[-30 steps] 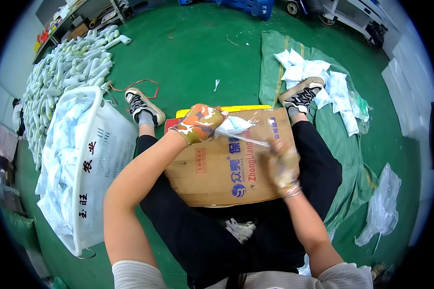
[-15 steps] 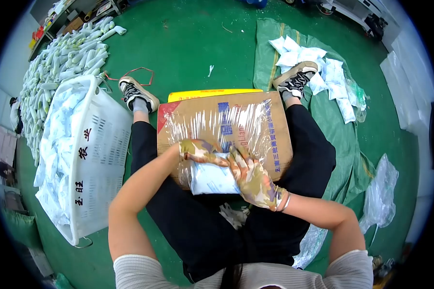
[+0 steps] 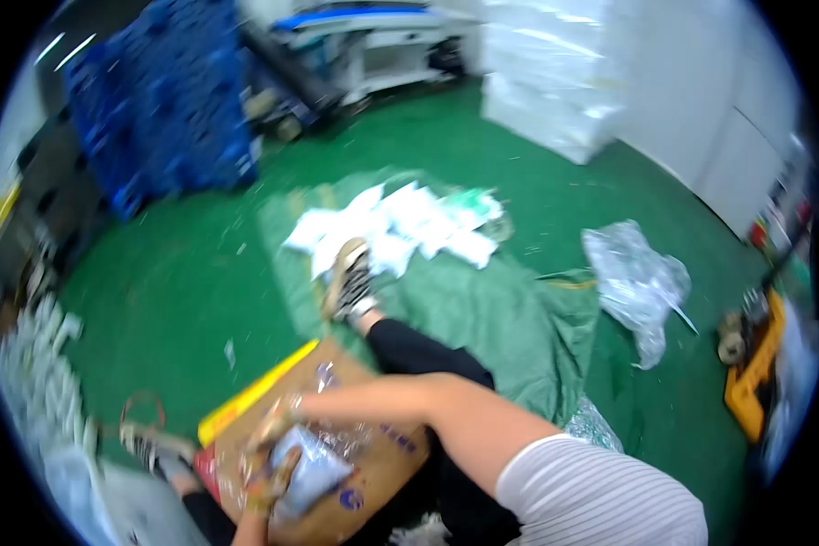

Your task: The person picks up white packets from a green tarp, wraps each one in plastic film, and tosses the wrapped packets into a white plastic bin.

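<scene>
A pale blue-white pouch [image 3: 316, 473] lies tilted over a plastic-wrapped cardboard box [image 3: 387, 460] between the person's legs. My left hand [image 3: 271, 484], in a patterned glove, grips the pouch at its left side, with fingers over its surface. Just above it, my gloved right hand [image 3: 273, 426] is beside the pouch's upper left edge. Its fingers point down and left and are blurred, so their hold is unclear.
White pouches [image 3: 400, 218] lie on a green sheet [image 3: 464, 309] ahead, beside a shoe. Clear plastic [image 3: 632, 278] is on the floor at right. A yellow panel [image 3: 255, 391] borders the box. A white basket [image 3: 141, 505] stands lower left; blue pallets [image 3: 168, 100] are at upper left.
The view has swung to the right, so the box and hands appear lower left. The pouch is now tilted, and my right hand has moved from its right side to its upper left.
</scene>
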`<state>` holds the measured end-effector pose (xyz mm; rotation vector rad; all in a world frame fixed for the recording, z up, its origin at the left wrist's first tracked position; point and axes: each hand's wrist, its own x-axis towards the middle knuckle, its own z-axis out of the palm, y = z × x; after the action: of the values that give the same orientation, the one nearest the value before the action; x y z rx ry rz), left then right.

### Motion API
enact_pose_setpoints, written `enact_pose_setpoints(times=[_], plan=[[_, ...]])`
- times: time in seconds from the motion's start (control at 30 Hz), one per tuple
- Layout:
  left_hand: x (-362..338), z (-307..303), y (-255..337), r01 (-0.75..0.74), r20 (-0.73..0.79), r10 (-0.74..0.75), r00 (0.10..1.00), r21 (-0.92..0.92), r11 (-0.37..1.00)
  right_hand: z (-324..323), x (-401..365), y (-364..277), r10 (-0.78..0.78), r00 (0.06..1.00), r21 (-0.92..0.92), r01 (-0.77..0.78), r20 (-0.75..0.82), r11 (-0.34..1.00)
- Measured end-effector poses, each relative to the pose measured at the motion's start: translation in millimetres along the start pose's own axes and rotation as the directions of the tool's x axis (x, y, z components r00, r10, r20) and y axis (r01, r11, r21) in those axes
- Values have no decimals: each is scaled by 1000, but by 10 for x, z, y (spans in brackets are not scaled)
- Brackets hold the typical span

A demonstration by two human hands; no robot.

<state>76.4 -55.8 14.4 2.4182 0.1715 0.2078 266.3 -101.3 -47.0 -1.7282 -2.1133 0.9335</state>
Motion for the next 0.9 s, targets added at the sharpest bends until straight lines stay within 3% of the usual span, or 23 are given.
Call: enact_pose_setpoints(times=[0.07,0.13,0.27,0.6,0.8,0.9], plan=[[59,65,-140,92,152,-14,988,-517,851,-12,56,-188,-32,999,41,32,3,999],[-55,27,56,296,334,-85,939,-654,696,97,13,-290,-30,999,57,31,-20,998],[-242,55,265,426,430,-148,891,-675,603,325,-218,-630,-13,987,116,32,-159,993],[-699,272,564,518,472,-214,855,-760,394,974,-1009,-1756,59,853,264,95,-519,960],[-1467,868,573,556,592,-114,798,-795,-242,1452,-1286,-2360,213,787,370,20,-578,929],[-1899,1487,838,458,538,-9,843,-726,-513,1686,-1527,-2538,446,665,489,-137,-599,861]])
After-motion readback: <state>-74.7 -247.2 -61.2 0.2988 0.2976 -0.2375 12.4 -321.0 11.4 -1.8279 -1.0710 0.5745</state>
